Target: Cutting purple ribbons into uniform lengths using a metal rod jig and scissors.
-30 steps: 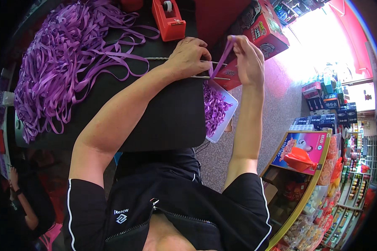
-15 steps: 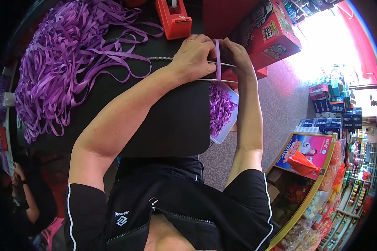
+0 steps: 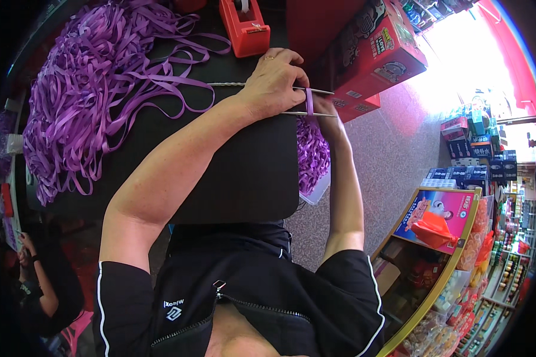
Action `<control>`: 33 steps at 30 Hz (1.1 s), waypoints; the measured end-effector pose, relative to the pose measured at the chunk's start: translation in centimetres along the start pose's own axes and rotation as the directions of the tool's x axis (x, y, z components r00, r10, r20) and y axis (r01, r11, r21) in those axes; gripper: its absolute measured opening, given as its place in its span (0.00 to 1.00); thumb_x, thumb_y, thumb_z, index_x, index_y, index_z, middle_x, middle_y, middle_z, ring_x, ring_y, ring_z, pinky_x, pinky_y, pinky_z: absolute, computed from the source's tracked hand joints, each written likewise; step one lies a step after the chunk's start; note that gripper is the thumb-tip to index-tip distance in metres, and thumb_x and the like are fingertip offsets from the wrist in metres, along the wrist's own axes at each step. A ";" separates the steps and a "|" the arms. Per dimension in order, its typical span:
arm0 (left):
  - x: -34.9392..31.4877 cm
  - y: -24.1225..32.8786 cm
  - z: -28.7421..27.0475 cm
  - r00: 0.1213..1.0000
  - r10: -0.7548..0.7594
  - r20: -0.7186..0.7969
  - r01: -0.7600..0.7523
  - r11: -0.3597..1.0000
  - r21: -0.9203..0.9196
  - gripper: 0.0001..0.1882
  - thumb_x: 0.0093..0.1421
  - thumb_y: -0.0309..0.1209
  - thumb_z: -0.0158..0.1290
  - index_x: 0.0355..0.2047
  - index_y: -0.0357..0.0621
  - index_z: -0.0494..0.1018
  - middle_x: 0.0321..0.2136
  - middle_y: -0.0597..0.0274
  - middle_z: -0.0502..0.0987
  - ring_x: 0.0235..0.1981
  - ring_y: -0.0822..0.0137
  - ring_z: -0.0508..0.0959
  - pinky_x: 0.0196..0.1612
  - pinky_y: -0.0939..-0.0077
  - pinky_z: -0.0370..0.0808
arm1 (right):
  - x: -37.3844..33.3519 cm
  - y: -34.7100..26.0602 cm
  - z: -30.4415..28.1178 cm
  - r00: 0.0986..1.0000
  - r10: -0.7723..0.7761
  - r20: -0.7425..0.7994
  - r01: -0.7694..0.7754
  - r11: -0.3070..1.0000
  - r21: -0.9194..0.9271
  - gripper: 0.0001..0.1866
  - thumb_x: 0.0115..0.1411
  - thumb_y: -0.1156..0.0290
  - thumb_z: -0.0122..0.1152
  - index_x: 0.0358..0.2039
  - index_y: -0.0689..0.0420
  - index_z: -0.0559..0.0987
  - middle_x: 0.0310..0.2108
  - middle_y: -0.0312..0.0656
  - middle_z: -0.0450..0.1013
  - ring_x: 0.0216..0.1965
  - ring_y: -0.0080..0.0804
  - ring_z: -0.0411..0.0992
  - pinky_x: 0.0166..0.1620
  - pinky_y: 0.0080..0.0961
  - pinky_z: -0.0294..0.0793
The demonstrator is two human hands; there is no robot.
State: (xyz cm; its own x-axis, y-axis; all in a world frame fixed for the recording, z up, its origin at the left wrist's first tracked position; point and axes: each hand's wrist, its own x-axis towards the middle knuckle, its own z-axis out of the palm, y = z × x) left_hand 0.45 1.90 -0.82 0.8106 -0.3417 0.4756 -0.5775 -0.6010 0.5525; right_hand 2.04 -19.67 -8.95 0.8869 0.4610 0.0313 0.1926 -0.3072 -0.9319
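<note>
Two thin metal rods [image 3: 323, 91] stick out past the table's right edge, one above the other in view. A narrow purple ribbon [image 3: 309, 102] loops across both. My left hand [image 3: 277, 82] is closed over the rods, its thumb and fingertips pinching beside the ribbon; the exact grip is partly hidden. Left of it, a twisted metal length [image 3: 227, 84] shows on the tabletop. My right hand [image 3: 332, 124] is below the rods, just beyond the table edge. Its fingers are mostly hidden behind the rods and ribbon.
A large heap of purple ribbon [image 3: 92, 101] covers the black table's [image 3: 238, 178] left side. A red tape dispenser [image 3: 245, 30] stands at the back. Purple pieces fill a pale bin [image 3: 317, 193] beside the table. Red cartons [image 3: 378, 56] and a display case [image 3: 438, 220] are rightward.
My right hand has come down from above the rods to beneath them. The ribbon's tall upright loop has shrunk to a short band across the rods. My left hand has hardly moved.
</note>
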 end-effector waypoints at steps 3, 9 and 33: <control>-0.2 -0.1 0.0 0.999 0.003 0.037 -0.005 0.999 0.043 0.11 0.46 0.31 0.55 0.31 0.46 0.80 0.50 0.55 0.69 0.57 0.54 0.62 0.60 0.61 0.58 | -4.3 -1.4 2.1 0.983 0.136 -0.121 -0.129 0.989 0.067 0.15 0.65 0.67 0.50 0.48 0.60 0.74 0.41 0.37 0.73 0.42 0.21 0.69 0.48 0.21 0.66; -0.3 -0.3 -0.1 0.996 0.006 0.084 -0.011 0.998 0.068 0.13 0.47 0.32 0.54 0.33 0.46 0.80 0.50 0.55 0.70 0.58 0.54 0.62 0.61 0.61 0.57 | -8.7 -6.4 4.1 0.974 0.195 -0.117 -0.144 0.927 0.346 0.21 0.65 0.65 0.52 0.54 0.64 0.68 0.39 0.34 0.70 0.40 0.20 0.67 0.47 0.19 0.66; -4.1 8.5 -2.5 0.681 -0.314 0.662 0.567 -0.345 -0.748 0.35 0.60 0.53 0.48 0.61 0.51 0.51 0.58 0.50 0.58 0.61 0.58 0.55 0.65 0.60 0.46 | -6.3 -13.0 -0.4 0.814 0.413 0.408 -0.569 0.424 0.705 0.22 0.66 0.50 0.45 0.43 0.57 0.74 0.12 0.31 0.65 0.12 0.18 0.57 0.20 0.15 0.56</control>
State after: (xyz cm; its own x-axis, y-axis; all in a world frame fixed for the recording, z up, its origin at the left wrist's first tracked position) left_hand -8.02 0.03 3.61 0.7975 -0.5221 -0.3023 0.5865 0.5536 0.5912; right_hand -5.87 -18.89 3.07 0.6301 0.5884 -0.5067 -0.7186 0.1945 -0.6677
